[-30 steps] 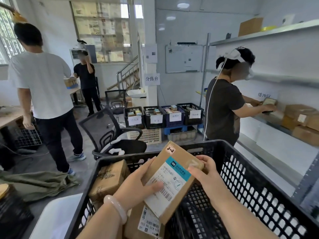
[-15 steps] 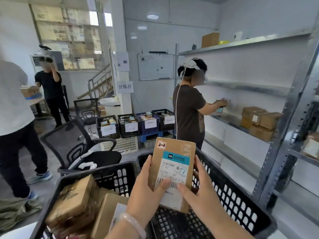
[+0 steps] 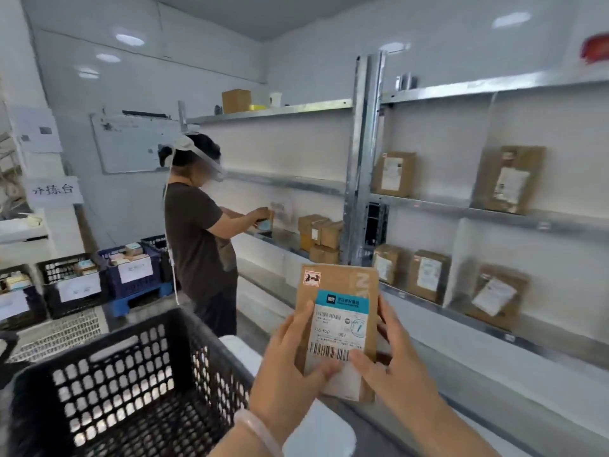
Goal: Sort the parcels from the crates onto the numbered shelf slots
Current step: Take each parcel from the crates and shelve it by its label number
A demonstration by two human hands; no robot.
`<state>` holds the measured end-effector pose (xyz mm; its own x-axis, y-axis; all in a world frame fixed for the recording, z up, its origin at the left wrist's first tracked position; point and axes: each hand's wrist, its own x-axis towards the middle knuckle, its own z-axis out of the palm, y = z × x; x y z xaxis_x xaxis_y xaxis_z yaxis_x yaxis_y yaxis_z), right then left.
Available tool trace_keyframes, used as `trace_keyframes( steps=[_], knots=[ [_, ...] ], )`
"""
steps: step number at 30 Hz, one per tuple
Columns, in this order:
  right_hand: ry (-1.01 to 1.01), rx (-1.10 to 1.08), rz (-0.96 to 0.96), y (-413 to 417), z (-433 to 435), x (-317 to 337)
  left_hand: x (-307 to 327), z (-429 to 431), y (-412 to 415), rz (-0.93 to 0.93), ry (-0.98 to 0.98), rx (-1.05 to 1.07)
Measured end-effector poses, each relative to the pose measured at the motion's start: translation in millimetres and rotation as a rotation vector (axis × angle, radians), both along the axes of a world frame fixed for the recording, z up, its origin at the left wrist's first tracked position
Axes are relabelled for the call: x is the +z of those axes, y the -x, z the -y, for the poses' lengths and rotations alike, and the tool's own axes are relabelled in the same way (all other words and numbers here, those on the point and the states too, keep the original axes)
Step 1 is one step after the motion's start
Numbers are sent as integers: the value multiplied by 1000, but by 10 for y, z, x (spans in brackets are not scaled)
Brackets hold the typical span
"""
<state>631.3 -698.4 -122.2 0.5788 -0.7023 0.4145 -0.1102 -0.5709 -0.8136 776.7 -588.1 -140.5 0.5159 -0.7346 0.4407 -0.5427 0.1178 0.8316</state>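
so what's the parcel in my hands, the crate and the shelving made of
Parcel: brown matte cardboard or stiff kraft paper, going by its flat creased face, with a white printed paper label.
Crate: black moulded plastic, seemingly, with a perforated grid wall.
Shelving: grey metal, probably galvanised steel; dull sheen, slotted upright.

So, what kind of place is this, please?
Probably a parcel sorting room: labelled parcels stand on metal shelves, crates hold more, and both hands hold a parcel with a barcode label.
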Motion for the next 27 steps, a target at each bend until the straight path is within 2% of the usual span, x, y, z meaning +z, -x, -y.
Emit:
trace_keyframes(
  steps=[12, 20, 27],
  knots=[
    [207, -391, -138, 1854, 1307, 97, -33, 2027, 1576, -126, 88, -242],
    [350, -540, -216, 2205, 2041, 320, 304, 3166, 1875, -6, 166, -389],
    [413, -668, -287, 2167, 2879, 550, 556, 4206, 1791, 83, 297, -471]
  ],
)
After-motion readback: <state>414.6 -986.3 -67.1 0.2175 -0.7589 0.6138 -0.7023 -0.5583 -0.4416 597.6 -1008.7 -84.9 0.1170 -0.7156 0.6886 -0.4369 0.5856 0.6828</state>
